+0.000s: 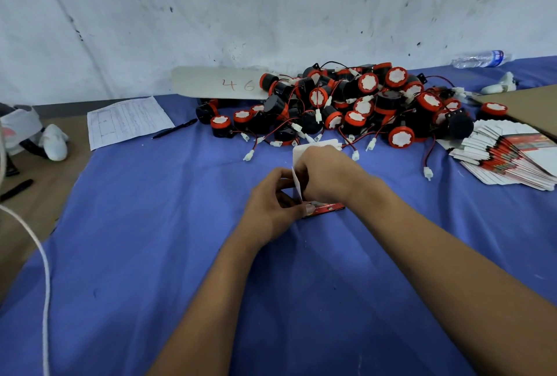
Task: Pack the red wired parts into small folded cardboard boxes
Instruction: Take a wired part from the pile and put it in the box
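Small cardboard box [324, 209] part-folded, contents hidden. Both grips curled on it: left hand [272, 210] pinching flap, right hand [327, 173] atop. Red wired parts [355, 104] just beyond.

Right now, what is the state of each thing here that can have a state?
small cardboard box: partly folded, flaps open, held by both hands
left hand: grips the box
right hand: grips a white flap
red wired parts: loose in a heap, unpacked
flat boxes: unfolded, stacked, fanned out
water bottle: lying on its side
pen: lying beside the paper form
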Action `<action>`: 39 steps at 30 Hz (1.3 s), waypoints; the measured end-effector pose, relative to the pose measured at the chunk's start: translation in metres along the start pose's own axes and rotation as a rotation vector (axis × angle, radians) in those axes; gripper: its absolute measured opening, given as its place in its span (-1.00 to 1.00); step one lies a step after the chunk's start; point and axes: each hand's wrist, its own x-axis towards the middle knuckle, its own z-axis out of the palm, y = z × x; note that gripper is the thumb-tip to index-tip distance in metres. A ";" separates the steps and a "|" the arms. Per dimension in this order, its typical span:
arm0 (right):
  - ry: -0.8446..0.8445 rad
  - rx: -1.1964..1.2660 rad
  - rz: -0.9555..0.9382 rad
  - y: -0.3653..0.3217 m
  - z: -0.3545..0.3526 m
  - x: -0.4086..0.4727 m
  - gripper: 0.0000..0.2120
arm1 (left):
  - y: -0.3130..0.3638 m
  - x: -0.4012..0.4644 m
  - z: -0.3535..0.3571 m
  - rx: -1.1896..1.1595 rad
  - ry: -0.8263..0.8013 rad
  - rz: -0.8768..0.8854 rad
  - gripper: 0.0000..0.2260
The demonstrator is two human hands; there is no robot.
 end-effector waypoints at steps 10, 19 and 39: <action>-0.183 -0.123 -0.151 0.007 -0.015 -0.003 -0.76 | 0.000 -0.003 0.001 0.006 -0.006 0.038 -0.43; -0.086 0.018 -0.141 0.014 -0.004 -0.011 -0.78 | 0.002 -0.007 -0.003 0.034 -0.015 0.137 -0.54; 0.255 1.105 0.163 0.062 0.054 -0.019 -0.76 | 0.000 -0.005 -0.002 0.276 0.153 0.268 -0.74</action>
